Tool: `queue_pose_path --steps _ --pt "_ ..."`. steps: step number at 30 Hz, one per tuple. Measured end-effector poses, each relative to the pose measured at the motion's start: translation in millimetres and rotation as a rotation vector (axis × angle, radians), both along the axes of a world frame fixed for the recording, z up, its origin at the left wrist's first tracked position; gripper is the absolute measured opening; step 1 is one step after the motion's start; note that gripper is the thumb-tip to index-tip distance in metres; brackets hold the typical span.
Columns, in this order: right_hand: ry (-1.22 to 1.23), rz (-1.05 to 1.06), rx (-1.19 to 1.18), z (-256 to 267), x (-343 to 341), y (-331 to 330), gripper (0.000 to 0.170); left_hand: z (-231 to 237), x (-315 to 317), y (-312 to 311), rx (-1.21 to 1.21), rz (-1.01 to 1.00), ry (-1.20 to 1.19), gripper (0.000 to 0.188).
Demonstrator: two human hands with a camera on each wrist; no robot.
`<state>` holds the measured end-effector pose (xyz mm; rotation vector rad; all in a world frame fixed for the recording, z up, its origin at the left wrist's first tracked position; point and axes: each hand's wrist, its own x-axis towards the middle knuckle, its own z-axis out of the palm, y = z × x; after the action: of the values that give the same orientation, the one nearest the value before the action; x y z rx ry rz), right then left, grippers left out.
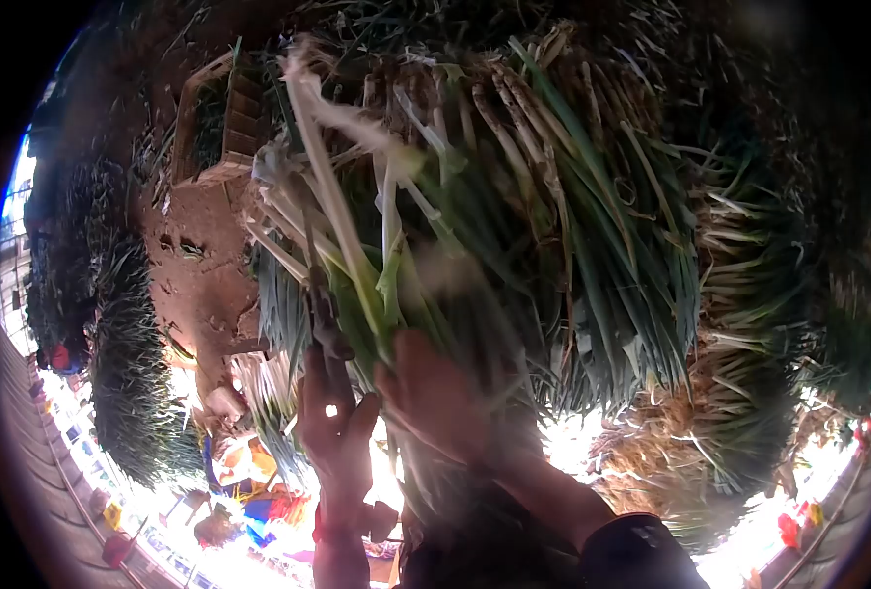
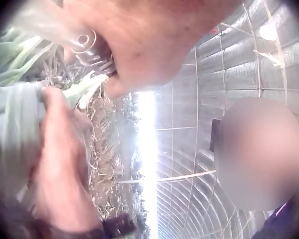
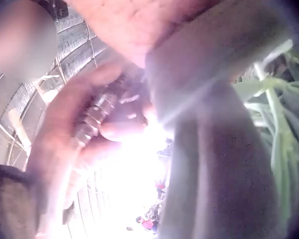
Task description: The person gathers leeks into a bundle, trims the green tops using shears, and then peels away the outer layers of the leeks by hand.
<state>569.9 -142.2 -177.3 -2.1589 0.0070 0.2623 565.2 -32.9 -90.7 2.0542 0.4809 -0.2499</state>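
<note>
In the head view my left hand (image 1: 337, 447) grips a dark blow gun (image 1: 326, 324) with a thin tip pointing up beside the stalks. A ribbed metal fitting (image 2: 92, 50) and a clear hose show at that hand in the left wrist view. My right hand (image 1: 445, 398), blurred, holds leeks (image 1: 352, 231) by their green leaves, with pale stalks and roots pointing away from me. Its fingers curl round the leaves (image 2: 15, 124) in the left wrist view. Long leaves hang below the hand toward my body.
A broad pile of leeks (image 1: 612, 226) lies just ahead. More leeks are stacked at the right (image 1: 740, 285) and far left (image 1: 126, 363). A wooden crate (image 1: 239, 128) stands on bare soil (image 1: 195, 280). A person's blurred head (image 2: 259, 154) appears in the left wrist view.
</note>
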Motion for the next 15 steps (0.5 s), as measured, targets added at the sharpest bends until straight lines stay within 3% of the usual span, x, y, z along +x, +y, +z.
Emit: queue_pose_path --steps 1,5,7,8,9,11,13,14,15 --pt "0.086 -0.031 0.209 3.2 14.2 8.1 0.035 -2.6 -3.1 3.2 0.049 -0.011 -0.054 0.073" --pt "-0.074 -0.006 0.177 -49.2 30.7 19.0 0.024 -1.8 -5.5 -12.6 0.015 -0.038 0.050 0.077" --pt "-0.194 -0.058 -0.154 -74.3 48.3 -25.1 0.030 -27.1 -13.7 -12.4 0.073 -0.255 -0.164 0.079" --pt "-0.198 -0.071 -0.273 -88.3 60.0 -50.8 0.036 -28.5 -18.6 -21.4 0.025 -0.232 -0.109 0.083" --pt "-0.096 -0.057 -0.299 -107.4 75.3 -81.0 0.050 -32.6 -20.1 -27.3 0.154 -0.343 -0.171 0.085" --pt "-0.128 -0.140 -0.781 -154.5 87.2 -124.7 0.052 -29.3 -16.6 -43.6 0.107 -0.393 -0.065 0.082" --pt "-0.256 -0.148 -0.830 -200.4 102.6 -169.6 0.058 -29.8 -16.2 -55.8 0.088 -0.449 0.044 0.080" --pt "-0.255 -0.147 -0.827 -195.5 109.1 -170.9 0.058 -32.7 -17.1 -59.8 0.088 -0.468 0.082 0.080" --pt "-0.188 -0.052 -0.932 -190.0 114.3 -173.7 0.046 -35.4 -18.0 -63.8 0.089 -0.488 0.120 0.080"
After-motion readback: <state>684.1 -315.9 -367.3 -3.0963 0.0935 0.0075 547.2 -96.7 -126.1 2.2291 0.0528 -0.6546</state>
